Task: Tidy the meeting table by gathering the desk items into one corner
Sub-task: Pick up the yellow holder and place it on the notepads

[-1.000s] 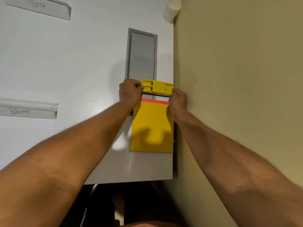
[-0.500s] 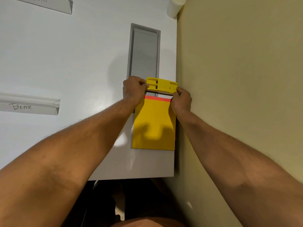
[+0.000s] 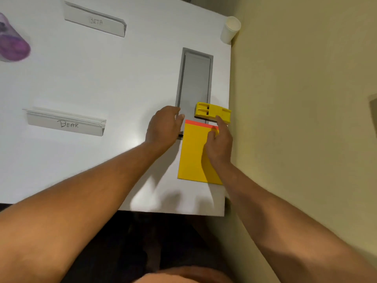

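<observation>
Two bare forearms of mine reach across the white table point(image 3: 85, 78), which runs up against the yellowish wall point(image 3: 295, 99) on my right. Set into the tabletop near that wall is a long grey cable hatch point(image 3: 194, 78). Nearest me lies the yellow notepad point(image 3: 191, 156) with its red top strip, flat and close to the table's right edge. My left hand point(image 3: 163, 127) hovers just beside the pad's upper left corner, fingers loosely curled and gripping nothing. My right hand point(image 3: 219, 144) is over the pad's upper right part, its forefinger stretched out so the tip touches the near edge of the yellow stapler-like block point(image 3: 212, 112), which sits just beyond the pad, across the hatch's near end. Further left stand two clear name holders, one reading "Bear" point(image 3: 65, 122) and one reading "Beta" point(image 3: 95, 22). A white paper cup point(image 3: 230, 29) stands in the far right corner. At the left edge lies a blurred purple object point(image 3: 12, 43).
</observation>
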Motion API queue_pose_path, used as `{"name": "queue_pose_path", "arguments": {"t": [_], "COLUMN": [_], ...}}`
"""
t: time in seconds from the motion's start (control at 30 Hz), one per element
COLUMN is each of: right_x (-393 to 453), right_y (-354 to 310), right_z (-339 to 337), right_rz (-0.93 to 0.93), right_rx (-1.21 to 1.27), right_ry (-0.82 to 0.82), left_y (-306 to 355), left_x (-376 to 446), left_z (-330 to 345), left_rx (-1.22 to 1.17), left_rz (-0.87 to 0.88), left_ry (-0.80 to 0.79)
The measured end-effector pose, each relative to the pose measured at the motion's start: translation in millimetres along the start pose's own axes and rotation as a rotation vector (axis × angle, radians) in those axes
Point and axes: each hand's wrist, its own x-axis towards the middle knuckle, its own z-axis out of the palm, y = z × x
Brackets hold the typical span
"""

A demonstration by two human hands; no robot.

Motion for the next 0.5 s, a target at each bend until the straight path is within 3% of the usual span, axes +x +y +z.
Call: {"name": "queue_pose_path", "arguments": {"t": [0.23, 0.5], "right_x": [-98.8, -194.5], "right_y": [-29.3, -77.6], "right_z": [8.6, -20.2], "right_rz": [-0.354, -0.541], "right_rx": [-0.342, -0.411], "right_ry": [-0.074, 0.024], "left_y": [-13.3, 2.3], "left_x": [-72.8, -156.8], "left_z": [-56.2, -109.2], "left_rx": [0.452, 0.636], "left_rz": [0.385, 0.605], "left_ry": [-0.106, 0.114]}}
